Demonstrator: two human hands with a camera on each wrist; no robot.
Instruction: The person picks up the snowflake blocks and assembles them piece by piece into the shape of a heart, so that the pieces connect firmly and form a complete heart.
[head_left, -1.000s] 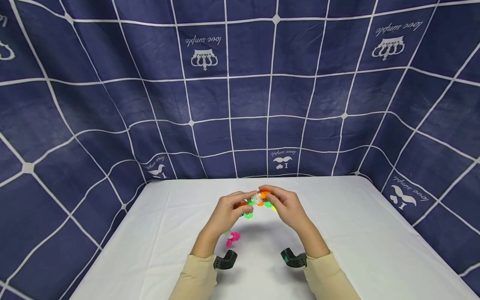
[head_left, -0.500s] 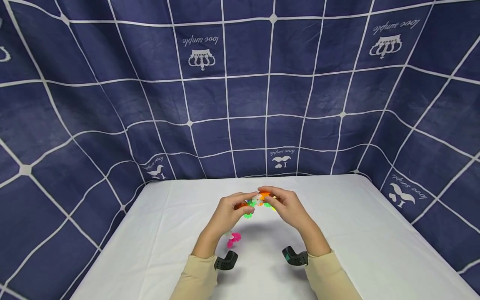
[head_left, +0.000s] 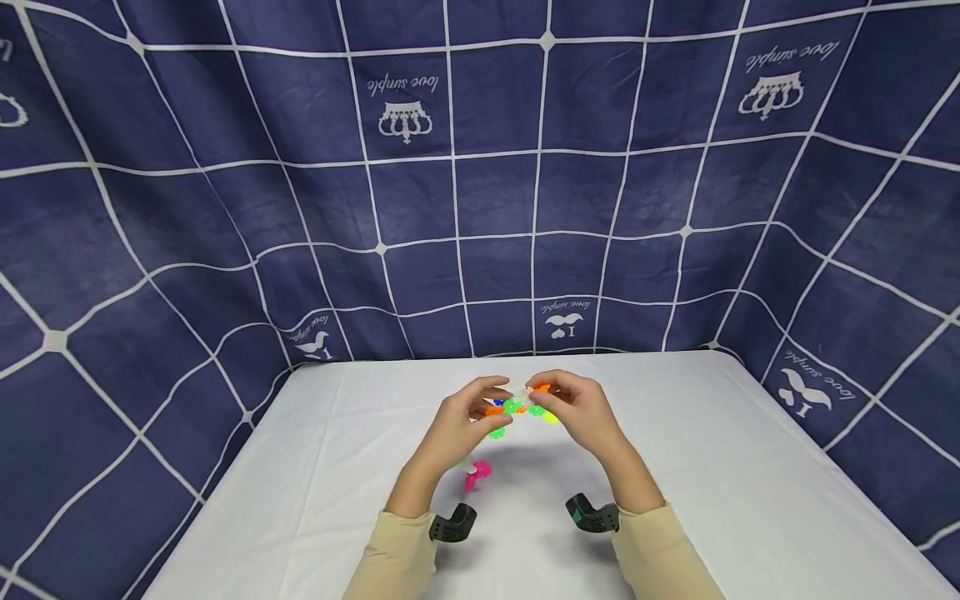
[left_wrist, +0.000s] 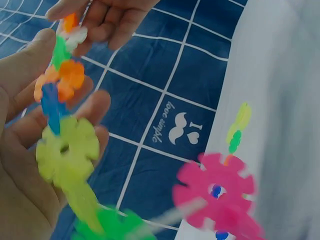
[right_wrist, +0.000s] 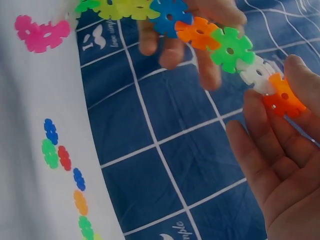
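Note:
A chain of interlocking flower-shaped plastic discs (right_wrist: pixel 231 50) runs between my hands above the table, in orange, white, green, blue and yellow. My right hand (head_left: pixel 585 408) pinches the orange end disc (right_wrist: pixel 284 95) between thumb and fingers, with the white disc (right_wrist: pixel 257 74) right at its fingertips. My left hand (head_left: pixel 457 421) has its fingers spread and loosely bent around the chain's middle, and the blue disc (left_wrist: pixel 52 107) and yellow disc (left_wrist: pixel 67 150) pass in front of its palm. At the chain's other end, pink discs (left_wrist: pixel 215 190) hang below the left hand.
Several loose discs lie on the white-covered table (head_left: pixel 300 467) beyond the hands, among them a green disc (right_wrist: pixel 49 152), a red disc (right_wrist: pixel 64 157) and a yellow disc (head_left: pixel 551 417). A dark blue checked curtain (head_left: pixel 495 192) surrounds the table's back and sides.
My left fingers have spread and lifted away from the white disc. The chain has shifted slightly right with my right hand, and the pink discs have swung right too.

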